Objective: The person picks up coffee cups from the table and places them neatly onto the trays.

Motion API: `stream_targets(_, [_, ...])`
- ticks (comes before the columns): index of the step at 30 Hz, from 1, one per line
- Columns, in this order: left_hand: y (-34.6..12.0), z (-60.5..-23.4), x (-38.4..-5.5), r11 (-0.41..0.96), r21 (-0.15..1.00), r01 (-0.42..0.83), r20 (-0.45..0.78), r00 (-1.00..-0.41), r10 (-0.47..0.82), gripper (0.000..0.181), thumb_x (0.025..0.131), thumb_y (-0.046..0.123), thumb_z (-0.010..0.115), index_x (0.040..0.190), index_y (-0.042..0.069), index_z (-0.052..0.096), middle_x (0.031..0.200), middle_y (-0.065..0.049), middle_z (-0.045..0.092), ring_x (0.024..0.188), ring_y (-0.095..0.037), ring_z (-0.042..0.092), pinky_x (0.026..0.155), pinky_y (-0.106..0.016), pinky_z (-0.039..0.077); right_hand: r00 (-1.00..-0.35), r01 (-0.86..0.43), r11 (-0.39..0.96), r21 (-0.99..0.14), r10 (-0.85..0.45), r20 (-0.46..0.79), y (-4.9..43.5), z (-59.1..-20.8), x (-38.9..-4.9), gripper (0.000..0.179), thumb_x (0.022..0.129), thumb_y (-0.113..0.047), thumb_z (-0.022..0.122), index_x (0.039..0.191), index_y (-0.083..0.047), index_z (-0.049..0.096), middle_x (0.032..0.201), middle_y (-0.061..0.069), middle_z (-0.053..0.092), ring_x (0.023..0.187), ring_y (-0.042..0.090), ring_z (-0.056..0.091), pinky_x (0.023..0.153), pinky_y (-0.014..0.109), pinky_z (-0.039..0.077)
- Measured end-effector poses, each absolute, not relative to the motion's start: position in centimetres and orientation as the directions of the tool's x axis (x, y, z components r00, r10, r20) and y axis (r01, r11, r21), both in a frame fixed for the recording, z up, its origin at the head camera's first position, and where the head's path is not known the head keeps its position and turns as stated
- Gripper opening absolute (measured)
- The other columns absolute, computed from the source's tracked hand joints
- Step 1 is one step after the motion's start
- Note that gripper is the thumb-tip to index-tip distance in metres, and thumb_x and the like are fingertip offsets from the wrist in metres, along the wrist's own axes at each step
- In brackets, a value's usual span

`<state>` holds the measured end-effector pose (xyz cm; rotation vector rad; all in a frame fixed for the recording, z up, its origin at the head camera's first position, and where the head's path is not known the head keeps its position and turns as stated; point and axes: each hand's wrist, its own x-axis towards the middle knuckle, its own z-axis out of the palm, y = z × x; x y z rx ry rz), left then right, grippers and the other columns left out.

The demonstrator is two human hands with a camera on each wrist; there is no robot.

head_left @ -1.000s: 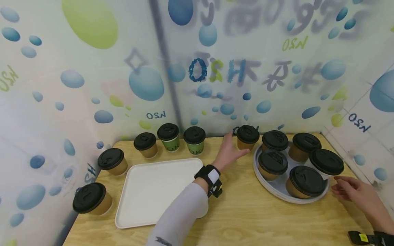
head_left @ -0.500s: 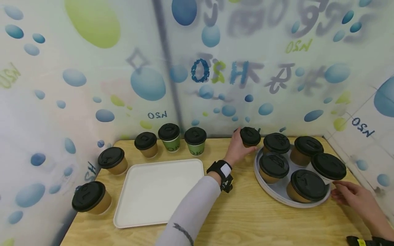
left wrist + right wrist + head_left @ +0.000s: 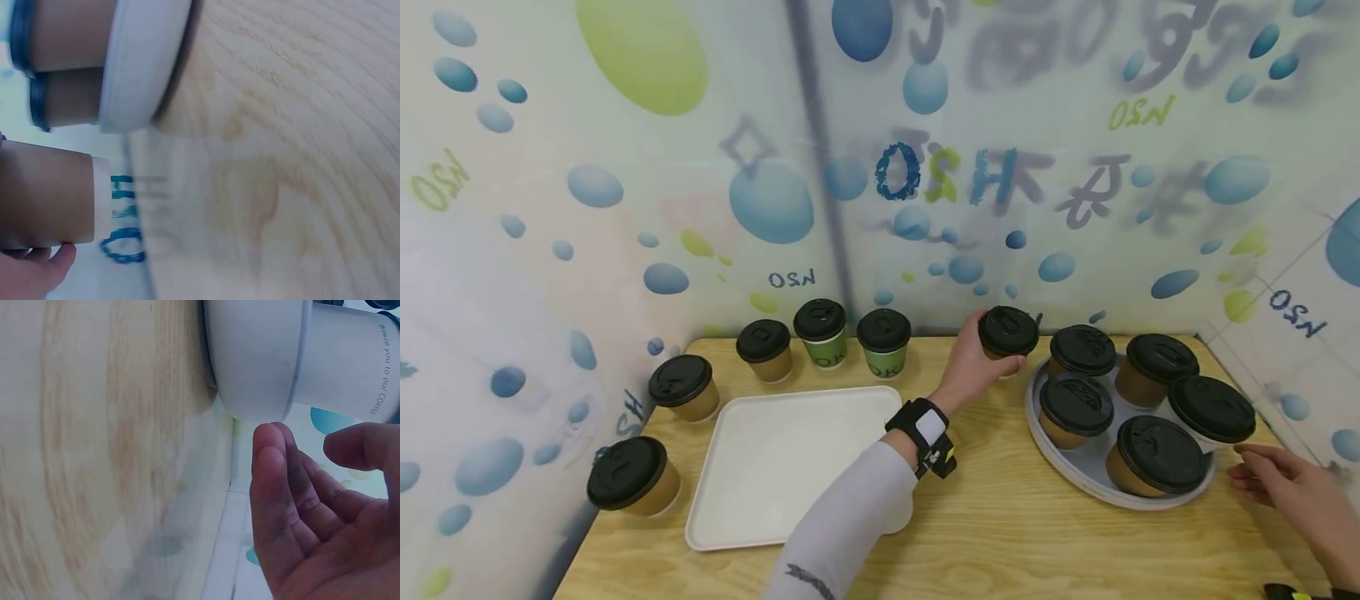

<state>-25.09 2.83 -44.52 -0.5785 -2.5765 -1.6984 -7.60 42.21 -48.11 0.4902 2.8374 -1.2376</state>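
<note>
My left hand (image 3: 972,367) grips a brown paper cup with a black lid (image 3: 1008,332) near the back edge of the table. In the left wrist view, that brown cup (image 3: 50,197) is off the wood, with a gap below its white base; fingertips (image 3: 61,262) curl round its side. To its right, a round pale tray (image 3: 1078,479) carries several lidded cups, among them a white cup (image 3: 344,359). Beside that tray's right rim is my right hand (image 3: 1288,492), holding nothing. Its fingers bend loosely in the right wrist view, the fingertips (image 3: 269,434) close to the rim.
A rectangular white tray (image 3: 790,467) lies left of centre. Two green cups (image 3: 886,361) and a small brown cup (image 3: 767,354) stand behind it. Two more brown cups (image 3: 658,492) are along the left edge. A patterned curtain (image 3: 700,167) encloses the table's back and sides.
My left hand has reached the brown cup at the back, closed round it and raised it slightly. The right hand stays beside the round tray.
</note>
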Motion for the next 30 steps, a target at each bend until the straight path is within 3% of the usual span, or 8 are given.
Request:
stream_targets(5, [0.4, -42.3, -23.1, 0.360, 0.877, 0.318, 0.203, -0.924, 0.323, 0.095, 0.088, 0.032, 0.085, 0.162, 0.011, 0.030, 0.161, -0.009, 0.040, 0.145, -0.027, 0.043, 0.114, -0.044, 0.040, -0.946, 0.220, 0.570, -0.791, 0.324, -0.029, 43.6, -49.2, -7.3, 0.042, 0.114, -0.026, 0.034, 0.131, 0.006, 0.055, 0.078, -0.005, 0.068, 0.062, -0.002, 0.063, 0.054, 0.023, 0.054])
stream_targets(8, [-1.5, -41.2, -22.0, 0.334, 0.887, 0.319, 0.206, -0.920, 0.332, 0.096, 0.087, 0.031, 0.086, 0.162, 0.010, 0.030, 0.161, -0.010, 0.040, 0.144, -0.028, 0.044, 0.112, -0.044, 0.044, -0.920, 0.134, 0.537, -0.833, 0.381, 0.097, 45.8, -51.4, -7.5, 0.020, 0.112, -0.027, 0.040, 0.119, -0.028, 0.059, 0.075, -0.024, 0.062, 0.061, -0.007, 0.062, 0.052, 0.018, 0.051])
stream_targets(11, [-3.6, -40.2, -21.1, 0.289, 0.909, 0.301, 0.201, -0.923, 0.329, 0.097, 0.086, 0.027, 0.087, 0.162, 0.009, 0.029, 0.159, -0.012, 0.041, 0.142, -0.029, 0.046, 0.110, -0.046, 0.045, -0.866, 0.088, 0.632, -0.770, 0.431, 0.255, 47.7, -53.3, -7.8, 0.031, 0.113, -0.024, 0.040, 0.139, -0.025, 0.056, 0.082, -0.035, 0.053, 0.065, -0.015, 0.055, 0.054, 0.011, 0.046])
stream_targets(14, [-5.7, -39.6, -20.2, 0.272, 0.923, 0.274, 0.185, -0.932, 0.313, 0.098, 0.085, 0.025, 0.088, 0.162, 0.010, 0.030, 0.157, -0.012, 0.043, 0.140, -0.030, 0.048, 0.111, -0.048, 0.044, -0.810, 0.169, 0.662, -0.731, 0.515, 0.279, 44.4, -49.4, -7.2, 0.036, 0.113, -0.020, 0.036, 0.144, -0.016, 0.053, 0.078, -0.038, 0.044, 0.063, -0.020, 0.045, 0.054, 0.007, 0.040])
stream_targets(18, [-8.3, -39.7, -18.9, 0.267, 0.935, 0.234, 0.153, -0.944, 0.291, 0.098, 0.083, 0.027, 0.089, 0.161, 0.013, 0.031, 0.154, -0.010, 0.045, 0.140, -0.027, 0.048, 0.111, -0.045, 0.044, -0.750, 0.231, 0.570, -0.788, 0.621, 0.229, 37.4, -41.8, -5.9, 0.029, 0.110, -0.011, 0.033, 0.115, -0.030, 0.053, 0.066, -0.038, 0.038, 0.055, -0.021, 0.039, 0.052, 0.004, 0.034])
stream_targets(20, [-9.6, -39.9, -18.4, 0.274, 0.937, 0.215, 0.138, -0.951, 0.275, 0.098, 0.083, 0.028, 0.090, 0.160, 0.015, 0.031, 0.154, -0.009, 0.046, 0.140, -0.026, 0.048, 0.111, -0.045, 0.044, -0.732, 0.203, 0.546, -0.813, 0.636, 0.244, 35.9, -40.8, -5.8, 0.031, 0.109, -0.010, 0.035, 0.104, -0.038, 0.047, 0.064, -0.037, 0.040, 0.055, -0.020, 0.040, 0.052, 0.003, 0.034])
stream_targets(27, [-13.4, -40.6, -17.4, 0.318, 0.926, 0.205, 0.145, -0.969, 0.201, 0.105, 0.083, 0.028, 0.089, 0.164, 0.010, 0.026, 0.159, -0.015, 0.039, 0.139, -0.032, 0.048, 0.110, -0.052, 0.044, -0.755, -0.064, 0.593, -0.803, 0.497, 0.427, 31.0, -39.3, -4.4, 0.030, 0.107, -0.002, 0.049, 0.091, -0.025, 0.058, 0.072, -0.028, 0.055, 0.059, -0.015, 0.052, 0.058, 0.003, 0.041])
stream_targets(30, [-14.6, -40.8, -17.2, 0.343, 0.918, 0.200, 0.145, -0.973, 0.180, 0.103, 0.082, 0.027, 0.089, 0.163, 0.008, 0.028, 0.160, -0.015, 0.038, 0.141, -0.030, 0.046, 0.111, -0.049, 0.044, -0.833, -0.008, 0.645, -0.764, 0.418, 0.362, 28.8, -38.9, -3.9, 0.016, 0.107, -0.004, 0.051, 0.097, -0.009, 0.062, 0.076, -0.014, 0.062, 0.061, -0.014, 0.050, 0.058, 0.004, 0.041])
